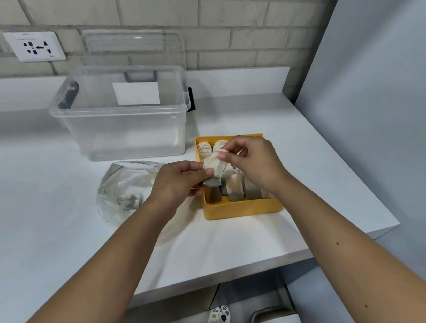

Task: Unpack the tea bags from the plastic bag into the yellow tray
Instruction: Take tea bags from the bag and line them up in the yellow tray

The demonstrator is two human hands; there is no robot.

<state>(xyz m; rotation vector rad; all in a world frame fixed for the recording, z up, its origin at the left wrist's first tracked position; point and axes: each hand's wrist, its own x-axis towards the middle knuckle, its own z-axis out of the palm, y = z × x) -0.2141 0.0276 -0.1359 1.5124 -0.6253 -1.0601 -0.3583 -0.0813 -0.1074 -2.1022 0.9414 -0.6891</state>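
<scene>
A yellow tray (240, 210) stands on the white counter, holding several pale tea bags (232, 188) packed upright. Over its left side, both hands hold one tea bag (215, 165). My left hand (176, 183) pinches its lower end, and my right hand (252, 163) pinches its upper end between thumb and fingers. A clear plastic bag (123, 193) lies flat on the counter left of the tray, under my left wrist, with a few dark-and-pale tea bags (131, 200) inside.
A clear, lidless storage box (119, 122) sits behind the bag, its lid (132, 45) leaning against the brick wall. A wall socket (34, 45) is at left. A blue-white panel (388, 116) bounds the counter's right. The counter's front edge (246, 271) runs diagonally below.
</scene>
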